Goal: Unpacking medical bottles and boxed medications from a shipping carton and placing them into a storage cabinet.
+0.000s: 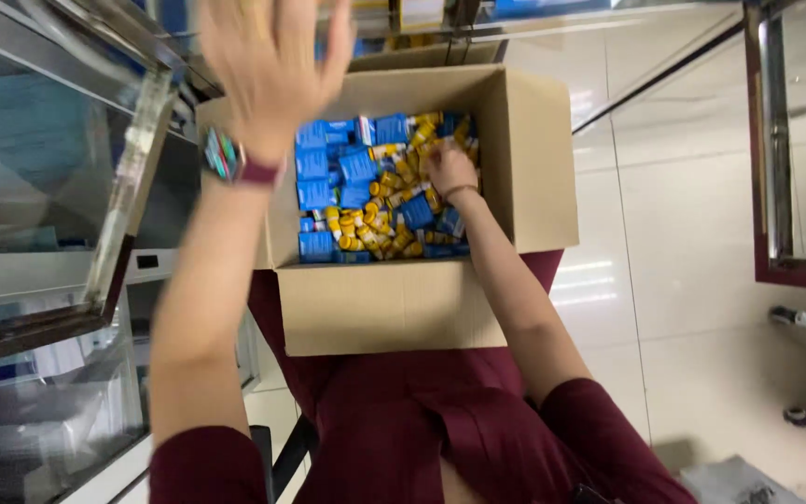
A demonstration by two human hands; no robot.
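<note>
- Maroon sleeves and lap fill the bottom of the frame; both forearms run up from there.
- Cardboard box [394, 308]: open-topped, brown, resting on the lap at frame centre, flaps folded outward, long axis running left to right.
- Small packages [352, 177]: blue cartons stacked mostly along the box's left half, yellow-and-orange packs and tubes heaped in the middle and right; the lot fills the box floor.
- Right hand [450, 170]: down inside the box, upper right of the heap, touching the yellow packs. Fingers curled into the pile; whether they have closed on one pack cannot be told. This hand is much the nearer to the contents, which lie directly beneath and to the left of its fingers.
- Left hand [268, 56]: raised at upper left of the frame, above the box's left rim, well apart from the contents, blurred. Fingers spread and released, grasping nothing.
- Wristwatch [226, 157]: on the left wrist, maroon strap.
- Glass cabinet [39, 187]: metal-framed, left of the frame.
- Tiled floor [683, 280]: pale, glossy, right of the box.
</note>
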